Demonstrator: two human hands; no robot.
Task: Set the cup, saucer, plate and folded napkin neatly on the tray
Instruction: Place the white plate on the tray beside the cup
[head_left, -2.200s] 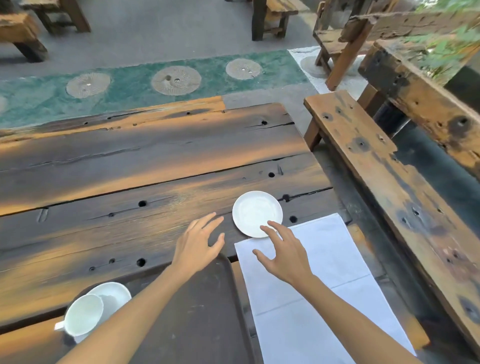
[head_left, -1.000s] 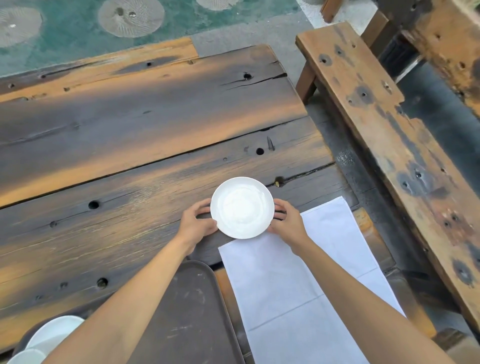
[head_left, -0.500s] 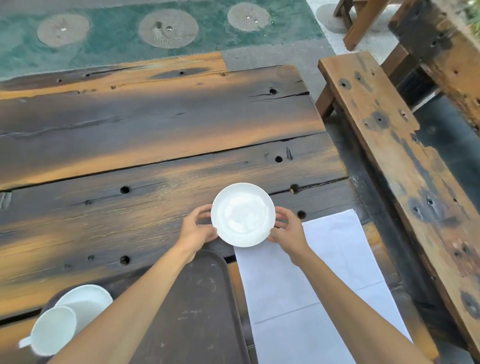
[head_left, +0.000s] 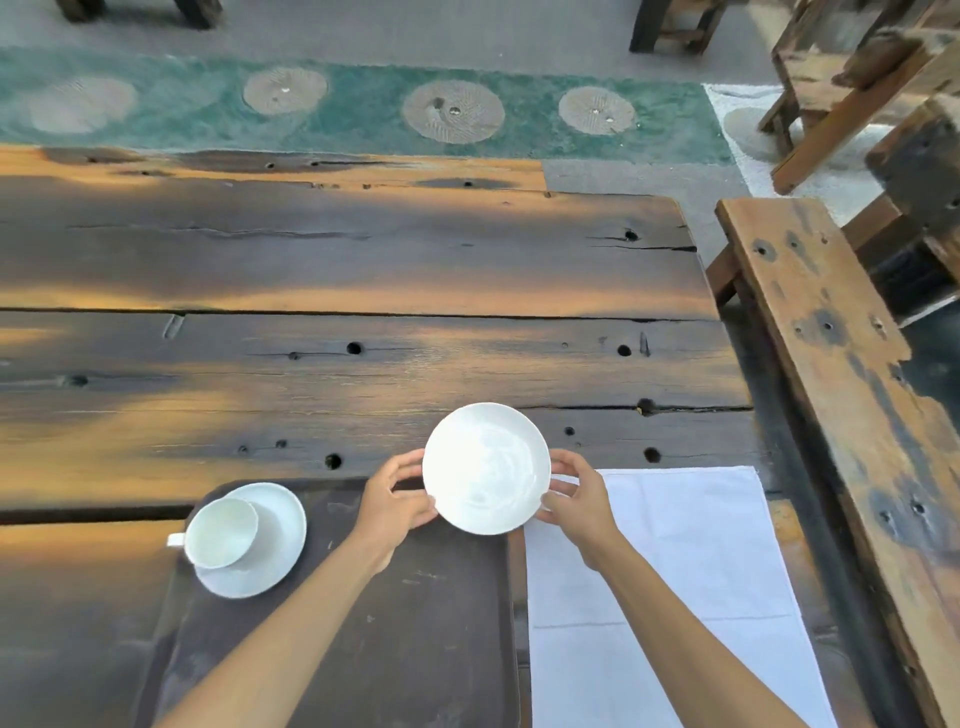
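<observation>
White plate (head_left: 486, 467) pinched at opposite rims, left hand (head_left: 396, 501) and right hand (head_left: 577, 498) both clamped on it, held over the tray's (head_left: 415, 623) far right corner; bare tray lies toward the wearer. Half a second ago it hung over the table, short of the tray. Cup (head_left: 222, 531) sits on saucer (head_left: 275, 551), far left of tray.
</observation>
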